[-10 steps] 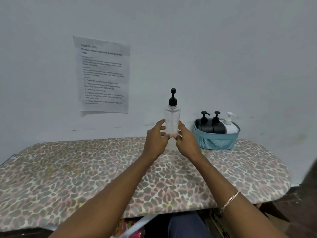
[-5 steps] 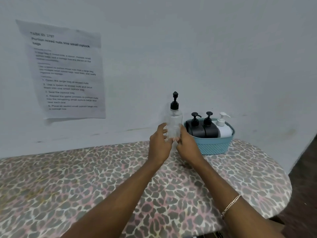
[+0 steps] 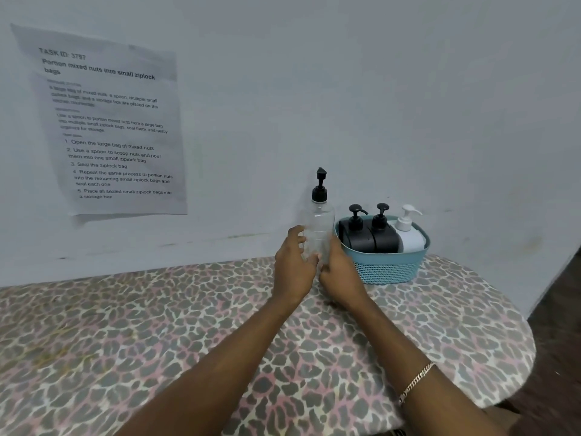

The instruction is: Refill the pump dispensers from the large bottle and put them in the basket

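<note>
A tall clear plastic bottle [image 3: 319, 220] with a black pump top stands upright near the wall, just left of the basket. My left hand [image 3: 294, 265] and my right hand [image 3: 338, 270] both hold its lower part, one on each side. The bottle's base is hidden behind my fingers. A teal woven basket [image 3: 388, 267] sits to the right by the wall. It holds two black pump dispensers [image 3: 356, 236] [image 3: 385, 236] and one white pump dispenser [image 3: 410, 236].
The table [image 3: 157, 325] wears a leopard-print cover and ends in a rounded edge on the right. A printed instruction sheet [image 3: 110, 127] is taped to the wall at the left. Dark floor [image 3: 559, 309] shows beyond the right edge.
The camera has moved closer and turned right. The bottle and both hands have shifted toward the wall and nearer the basket, keeping the same two-handed hold.
</note>
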